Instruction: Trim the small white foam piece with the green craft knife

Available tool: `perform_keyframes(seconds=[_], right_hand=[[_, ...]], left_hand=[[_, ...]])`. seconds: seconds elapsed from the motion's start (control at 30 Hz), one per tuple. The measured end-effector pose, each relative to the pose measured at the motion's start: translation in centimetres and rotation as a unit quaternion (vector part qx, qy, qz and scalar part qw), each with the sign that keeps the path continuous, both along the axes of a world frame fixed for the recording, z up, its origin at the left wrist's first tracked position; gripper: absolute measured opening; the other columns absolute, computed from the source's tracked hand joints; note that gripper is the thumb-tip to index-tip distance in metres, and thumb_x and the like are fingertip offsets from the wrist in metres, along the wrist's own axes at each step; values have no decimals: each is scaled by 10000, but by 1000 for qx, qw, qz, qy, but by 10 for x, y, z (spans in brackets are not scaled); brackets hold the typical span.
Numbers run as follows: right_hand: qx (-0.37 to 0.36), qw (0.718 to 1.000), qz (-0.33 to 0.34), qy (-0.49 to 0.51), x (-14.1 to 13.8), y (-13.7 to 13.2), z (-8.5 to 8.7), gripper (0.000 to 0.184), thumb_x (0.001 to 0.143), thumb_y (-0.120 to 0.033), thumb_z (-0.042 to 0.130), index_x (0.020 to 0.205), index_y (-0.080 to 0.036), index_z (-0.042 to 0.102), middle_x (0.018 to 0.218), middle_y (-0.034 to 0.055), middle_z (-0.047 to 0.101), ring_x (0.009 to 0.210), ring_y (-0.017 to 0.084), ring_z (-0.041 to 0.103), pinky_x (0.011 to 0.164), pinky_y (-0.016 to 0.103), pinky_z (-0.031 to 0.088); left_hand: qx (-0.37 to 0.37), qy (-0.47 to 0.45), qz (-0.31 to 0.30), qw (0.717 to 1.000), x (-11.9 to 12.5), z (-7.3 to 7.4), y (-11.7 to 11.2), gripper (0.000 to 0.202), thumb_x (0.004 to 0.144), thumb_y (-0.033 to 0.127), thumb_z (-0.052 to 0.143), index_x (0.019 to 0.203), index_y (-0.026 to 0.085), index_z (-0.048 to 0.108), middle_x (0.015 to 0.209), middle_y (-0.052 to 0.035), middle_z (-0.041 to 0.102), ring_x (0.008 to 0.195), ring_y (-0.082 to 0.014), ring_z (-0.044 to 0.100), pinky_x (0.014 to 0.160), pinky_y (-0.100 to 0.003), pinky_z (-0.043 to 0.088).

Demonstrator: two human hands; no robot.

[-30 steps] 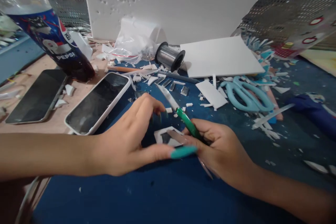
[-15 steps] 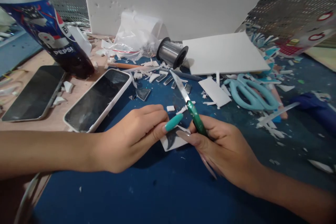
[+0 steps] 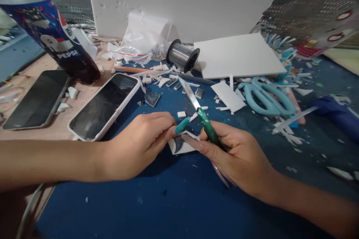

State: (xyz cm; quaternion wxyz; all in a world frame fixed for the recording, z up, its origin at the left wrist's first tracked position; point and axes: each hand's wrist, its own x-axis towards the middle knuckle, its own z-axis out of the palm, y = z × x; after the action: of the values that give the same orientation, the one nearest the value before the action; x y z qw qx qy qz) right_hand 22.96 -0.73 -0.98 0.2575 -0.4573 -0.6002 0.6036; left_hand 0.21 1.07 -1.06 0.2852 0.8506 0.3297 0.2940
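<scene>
Gingerly, the left hand pinches a small, light, brittle-looking white scrap by its edge beside the right hand gripping a green-handled knife.

knife handle green | scissors light blue | mat dark blue | foam sheet white

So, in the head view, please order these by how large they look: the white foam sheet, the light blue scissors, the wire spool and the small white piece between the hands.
1. White foam sheet
2. Light blue scissors
3. Wire spool
4. Small white piece, partly hidden by both hands, so its rank against the spool is unsure.
</scene>
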Motion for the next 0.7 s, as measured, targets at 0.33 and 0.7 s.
perform_keyframes(seconds=[0.33, 0.7], right_hand=[[129, 990, -36, -49, -5, -1, 4, 375, 967, -434, 678, 713, -233, 488, 518, -83, 404, 423, 72, 344, 398, 235, 286], [65, 990, -100, 70, -2, -5, 0, 509, 954, -667, 667, 746, -249, 465, 444, -100, 412, 317, 72, 352, 329, 216, 292]], left_hand=[[1, 1, 113, 994, 1, 1, -3, 295, 1061, 150, 412, 778, 228, 435, 680, 37, 476, 549, -121, 409, 521, -241, 334], [-72, 10, 94, 993, 4, 8, 0, 332, 992, 217, 511, 667, 205, 446, 629, 39, 499, 561, -104, 459, 506, -211, 353]])
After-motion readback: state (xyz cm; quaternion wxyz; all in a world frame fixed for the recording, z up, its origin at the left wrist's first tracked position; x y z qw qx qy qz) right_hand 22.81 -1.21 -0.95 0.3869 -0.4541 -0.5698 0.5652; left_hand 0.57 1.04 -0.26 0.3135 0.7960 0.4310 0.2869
